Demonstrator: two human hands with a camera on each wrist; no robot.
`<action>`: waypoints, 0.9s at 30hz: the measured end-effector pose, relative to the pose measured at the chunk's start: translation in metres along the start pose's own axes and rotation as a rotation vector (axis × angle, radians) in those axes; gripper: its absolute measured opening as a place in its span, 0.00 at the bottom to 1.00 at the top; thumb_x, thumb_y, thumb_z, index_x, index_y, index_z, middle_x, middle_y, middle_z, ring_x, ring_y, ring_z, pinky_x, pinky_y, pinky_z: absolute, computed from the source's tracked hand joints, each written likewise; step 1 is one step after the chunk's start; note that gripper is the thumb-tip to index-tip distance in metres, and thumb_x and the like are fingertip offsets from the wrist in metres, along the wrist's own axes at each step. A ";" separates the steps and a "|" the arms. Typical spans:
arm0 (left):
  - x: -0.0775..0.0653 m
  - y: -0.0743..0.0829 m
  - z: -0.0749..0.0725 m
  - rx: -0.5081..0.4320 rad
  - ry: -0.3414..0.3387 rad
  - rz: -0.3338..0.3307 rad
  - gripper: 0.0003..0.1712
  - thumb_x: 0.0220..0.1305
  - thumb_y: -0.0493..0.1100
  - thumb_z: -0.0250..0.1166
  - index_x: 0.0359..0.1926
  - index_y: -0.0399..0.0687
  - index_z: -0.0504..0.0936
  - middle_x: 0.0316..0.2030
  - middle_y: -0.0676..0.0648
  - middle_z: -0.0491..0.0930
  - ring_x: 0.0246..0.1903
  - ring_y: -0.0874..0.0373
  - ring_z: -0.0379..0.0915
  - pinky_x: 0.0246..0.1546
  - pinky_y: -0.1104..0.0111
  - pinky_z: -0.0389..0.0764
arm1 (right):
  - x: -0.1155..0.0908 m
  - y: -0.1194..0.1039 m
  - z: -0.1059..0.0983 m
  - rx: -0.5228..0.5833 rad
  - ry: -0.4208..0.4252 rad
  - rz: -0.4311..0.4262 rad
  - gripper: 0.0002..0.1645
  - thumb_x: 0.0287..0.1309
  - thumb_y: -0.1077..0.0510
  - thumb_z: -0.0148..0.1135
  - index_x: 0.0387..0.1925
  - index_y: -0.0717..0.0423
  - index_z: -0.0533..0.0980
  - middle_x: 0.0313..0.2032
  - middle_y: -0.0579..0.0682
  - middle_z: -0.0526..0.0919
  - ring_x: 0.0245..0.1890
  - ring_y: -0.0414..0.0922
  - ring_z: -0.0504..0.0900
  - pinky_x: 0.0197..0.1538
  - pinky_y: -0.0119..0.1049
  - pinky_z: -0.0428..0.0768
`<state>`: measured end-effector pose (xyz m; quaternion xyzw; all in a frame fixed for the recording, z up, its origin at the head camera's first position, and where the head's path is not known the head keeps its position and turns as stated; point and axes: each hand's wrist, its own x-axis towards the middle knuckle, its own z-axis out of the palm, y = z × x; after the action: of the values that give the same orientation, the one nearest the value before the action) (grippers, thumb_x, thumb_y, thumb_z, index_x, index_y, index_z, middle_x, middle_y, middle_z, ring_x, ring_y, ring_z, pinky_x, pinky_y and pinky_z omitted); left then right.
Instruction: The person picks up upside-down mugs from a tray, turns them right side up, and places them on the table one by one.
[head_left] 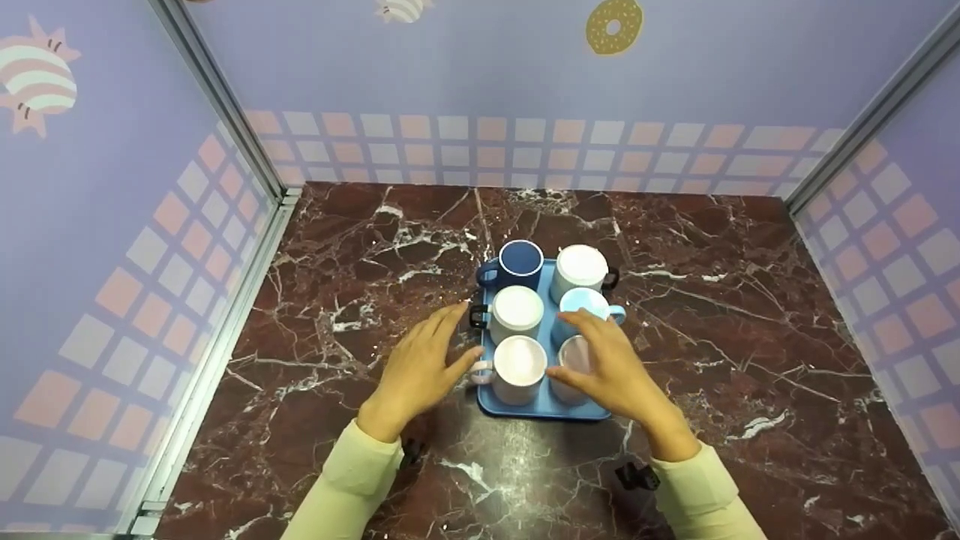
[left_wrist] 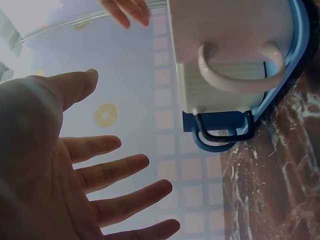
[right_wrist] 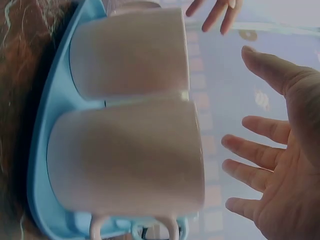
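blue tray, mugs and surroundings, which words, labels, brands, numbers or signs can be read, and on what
None: no readable text on the glossy blue, white and pink mugs, blue rectangular tray or purple printed wall.
Small black wrist piece: any marks too small to read.

- The tray (head_left: 544,410) lay on the surface (head_left: 337,300).
- On the tray stood six mugs (head_left: 519,375), in two columns, left and right, three mugs in each.
- The left hand (head_left: 418,369) was at the left side of the mugs.
- The right hand (head_left: 613,367) was above the nearer mugs of the right column.
- Behind the surface there was a wall (head_left: 480,67).
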<state>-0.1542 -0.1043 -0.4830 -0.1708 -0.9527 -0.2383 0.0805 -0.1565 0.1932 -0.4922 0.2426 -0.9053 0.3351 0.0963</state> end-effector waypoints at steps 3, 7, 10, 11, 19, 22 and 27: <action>-0.003 0.000 0.006 -0.019 -0.036 -0.016 0.39 0.65 0.66 0.56 0.71 0.56 0.62 0.67 0.48 0.68 0.62 0.47 0.69 0.61 0.51 0.71 | 0.002 -0.006 0.006 -0.047 -0.026 -0.014 0.47 0.45 0.38 0.74 0.64 0.53 0.70 0.63 0.50 0.74 0.68 0.56 0.66 0.72 0.62 0.50; -0.005 0.000 0.016 -0.037 -0.114 -0.046 0.38 0.65 0.67 0.55 0.71 0.58 0.63 0.66 0.49 0.69 0.60 0.47 0.71 0.59 0.51 0.73 | 0.005 -0.010 0.015 -0.139 -0.050 -0.053 0.47 0.43 0.37 0.75 0.63 0.53 0.71 0.61 0.49 0.75 0.66 0.52 0.69 0.71 0.63 0.53; -0.006 -0.002 0.023 -0.053 -0.160 -0.061 0.37 0.65 0.67 0.55 0.70 0.58 0.64 0.64 0.49 0.70 0.60 0.47 0.71 0.59 0.51 0.73 | 0.006 -0.012 0.021 -0.194 -0.062 -0.080 0.48 0.42 0.36 0.75 0.62 0.52 0.71 0.59 0.49 0.76 0.63 0.50 0.71 0.70 0.63 0.55; -0.006 -0.003 0.025 -0.060 -0.171 -0.064 0.37 0.65 0.66 0.55 0.69 0.57 0.65 0.64 0.49 0.71 0.60 0.48 0.70 0.60 0.51 0.73 | 0.006 -0.012 0.023 -0.208 -0.066 -0.088 0.48 0.42 0.36 0.75 0.62 0.51 0.71 0.58 0.49 0.76 0.62 0.50 0.72 0.70 0.63 0.55; -0.008 -0.010 0.039 -0.099 -0.249 -0.027 0.33 0.66 0.64 0.56 0.65 0.54 0.70 0.60 0.49 0.76 0.56 0.50 0.75 0.56 0.51 0.75 | 0.005 -0.012 0.037 -0.290 -0.089 -0.098 0.49 0.40 0.35 0.75 0.62 0.52 0.72 0.54 0.52 0.78 0.60 0.51 0.74 0.71 0.59 0.56; -0.008 -0.011 0.043 -0.134 -0.269 0.006 0.27 0.68 0.62 0.56 0.60 0.53 0.74 0.55 0.50 0.79 0.52 0.52 0.77 0.54 0.53 0.76 | 0.005 -0.013 0.041 -0.289 -0.103 -0.100 0.49 0.41 0.36 0.75 0.62 0.54 0.71 0.53 0.53 0.78 0.58 0.51 0.75 0.72 0.58 0.56; -0.006 -0.015 0.049 -0.175 -0.276 0.047 0.13 0.71 0.56 0.54 0.45 0.56 0.76 0.39 0.54 0.79 0.39 0.58 0.76 0.43 0.59 0.78 | 0.006 -0.013 0.044 -0.270 -0.114 -0.106 0.48 0.43 0.37 0.74 0.63 0.56 0.70 0.52 0.53 0.79 0.55 0.50 0.77 0.72 0.57 0.57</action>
<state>-0.1572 -0.0946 -0.5336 -0.2307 -0.9259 -0.2929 -0.0609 -0.1551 0.1534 -0.5165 0.2935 -0.9320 0.1906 0.0940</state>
